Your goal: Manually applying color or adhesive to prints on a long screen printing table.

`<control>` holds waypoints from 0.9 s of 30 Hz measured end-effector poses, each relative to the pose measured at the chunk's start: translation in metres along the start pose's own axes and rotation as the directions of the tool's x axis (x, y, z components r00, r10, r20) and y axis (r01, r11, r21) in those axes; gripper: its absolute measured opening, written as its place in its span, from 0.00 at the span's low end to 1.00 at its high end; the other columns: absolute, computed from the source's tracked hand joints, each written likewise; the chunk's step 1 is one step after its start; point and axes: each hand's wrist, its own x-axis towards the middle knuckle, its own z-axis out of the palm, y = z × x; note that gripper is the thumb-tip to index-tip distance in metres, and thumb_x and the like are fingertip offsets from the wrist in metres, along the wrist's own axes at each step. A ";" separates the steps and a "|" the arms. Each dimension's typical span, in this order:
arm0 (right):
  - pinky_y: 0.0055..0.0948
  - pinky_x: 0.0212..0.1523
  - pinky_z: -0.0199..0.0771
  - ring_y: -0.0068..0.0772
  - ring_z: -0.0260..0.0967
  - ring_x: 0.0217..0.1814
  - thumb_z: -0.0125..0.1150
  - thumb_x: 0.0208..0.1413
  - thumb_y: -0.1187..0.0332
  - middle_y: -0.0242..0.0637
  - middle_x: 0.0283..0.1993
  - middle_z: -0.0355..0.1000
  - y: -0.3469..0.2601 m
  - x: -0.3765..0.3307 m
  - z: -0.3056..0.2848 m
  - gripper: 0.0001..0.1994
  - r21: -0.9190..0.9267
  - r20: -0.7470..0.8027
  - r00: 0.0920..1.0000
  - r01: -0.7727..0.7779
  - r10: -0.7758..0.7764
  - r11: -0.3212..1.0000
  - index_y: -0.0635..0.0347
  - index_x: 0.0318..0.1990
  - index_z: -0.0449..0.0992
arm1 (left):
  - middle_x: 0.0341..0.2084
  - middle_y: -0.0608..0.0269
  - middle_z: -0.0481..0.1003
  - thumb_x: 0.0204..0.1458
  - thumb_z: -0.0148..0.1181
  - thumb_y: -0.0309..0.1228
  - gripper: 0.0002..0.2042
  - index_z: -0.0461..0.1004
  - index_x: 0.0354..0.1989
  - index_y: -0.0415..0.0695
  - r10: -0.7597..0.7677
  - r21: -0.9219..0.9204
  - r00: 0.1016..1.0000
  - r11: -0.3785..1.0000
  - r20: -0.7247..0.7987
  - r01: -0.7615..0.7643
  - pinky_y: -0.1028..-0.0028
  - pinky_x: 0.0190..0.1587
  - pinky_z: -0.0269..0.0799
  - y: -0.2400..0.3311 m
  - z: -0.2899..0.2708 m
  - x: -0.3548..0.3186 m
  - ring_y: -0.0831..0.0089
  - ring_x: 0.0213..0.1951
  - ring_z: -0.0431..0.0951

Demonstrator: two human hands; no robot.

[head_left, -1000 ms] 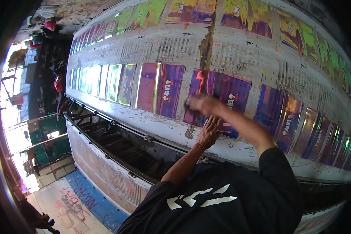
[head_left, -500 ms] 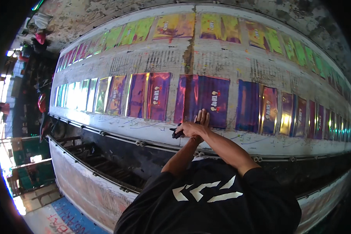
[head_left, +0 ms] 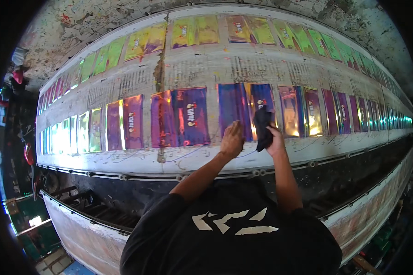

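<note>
A shiny purple-blue film sheet (head_left: 231, 103) with a small printed figure lies on the long pale table in front of me. My left hand (head_left: 232, 141) rests palm down at its near edge, fingers stretched over the film. To the right of it, my right hand (head_left: 276, 143) grips a crumpled black cloth (head_left: 262, 123). The cloth hangs over the sheet's right part and covers some of the print. Whether it touches the film I cannot tell. Another purple sheet (head_left: 191, 105) lies to the left, and a gold-purple one (head_left: 290, 110) to the right.
Two rows of iridescent sheets run along the table (head_left: 197, 68), the far row yellow-green (head_left: 186, 34). A rail with round fittings (head_left: 124, 177) follows the near edge. Behind me stands a second long table (head_left: 85, 229), across a dark gap. A paint-spotted floor (head_left: 124, 13) lies beyond.
My view has shifted right along the table, to the neighbouring sheet. My hands, crossed before, are now apart, and the right one has brought the black cloth over to the right.
</note>
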 end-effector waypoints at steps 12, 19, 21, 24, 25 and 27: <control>0.37 0.70 0.64 0.48 0.68 0.70 0.46 0.61 0.82 0.50 0.67 0.71 -0.025 0.090 -0.061 0.24 -0.842 0.523 0.848 0.529 -0.081 0.108 0.64 0.64 0.73 | 0.76 0.45 0.51 0.58 0.56 0.27 0.35 0.55 0.75 0.37 -0.223 0.064 0.971 0.971 -0.089 0.229 0.55 0.77 0.49 0.074 0.088 0.038 0.49 0.77 0.50; 0.63 0.77 0.45 0.40 0.55 0.79 0.51 0.59 0.71 0.44 0.69 0.69 -0.013 0.253 -0.032 0.24 -0.294 0.881 0.386 0.900 0.273 -0.322 0.56 0.63 0.75 | 0.75 0.46 0.55 0.55 0.63 0.27 0.33 0.63 0.72 0.40 -0.250 -0.170 0.968 0.955 -0.024 0.242 0.55 0.76 0.53 0.089 0.070 0.058 0.47 0.76 0.52; 0.58 0.78 0.46 0.42 0.54 0.80 0.48 0.61 0.71 0.43 0.72 0.67 -0.008 0.259 0.007 0.23 -0.547 0.785 0.616 0.643 -0.063 -0.535 0.61 0.64 0.75 | 0.75 0.46 0.56 0.56 0.63 0.26 0.33 0.63 0.72 0.41 -0.295 -0.196 0.955 0.939 -0.031 0.284 0.55 0.76 0.53 0.091 0.070 0.054 0.48 0.76 0.52; 0.58 0.77 0.48 0.42 0.53 0.80 0.54 0.57 0.69 0.42 0.73 0.65 0.040 0.181 0.006 0.23 -0.344 0.857 0.408 0.908 0.316 -0.240 0.60 0.61 0.77 | 0.74 0.47 0.58 0.56 0.61 0.25 0.31 0.64 0.71 0.41 -0.299 -0.169 0.952 0.944 -0.071 0.284 0.56 0.75 0.54 0.077 0.081 0.038 0.49 0.76 0.54; 0.58 0.77 0.49 0.41 0.53 0.80 0.55 0.57 0.68 0.41 0.73 0.65 0.060 0.162 -0.009 0.22 -0.209 0.903 0.230 0.973 0.363 -0.096 0.59 0.60 0.78 | 0.73 0.47 0.59 0.56 0.60 0.24 0.31 0.64 0.71 0.41 -0.297 -0.180 0.953 0.936 0.068 0.304 0.55 0.75 0.55 0.063 0.103 0.022 0.49 0.75 0.56; 0.58 0.77 0.48 0.40 0.54 0.80 0.54 0.58 0.68 0.41 0.73 0.66 0.060 0.172 -0.011 0.22 -0.140 0.844 0.066 0.985 0.532 0.100 0.57 0.60 0.78 | 0.72 0.46 0.60 0.54 0.60 0.22 0.31 0.66 0.70 0.41 -0.372 -0.161 0.882 0.889 0.290 0.428 0.54 0.74 0.55 0.061 0.105 0.015 0.45 0.73 0.58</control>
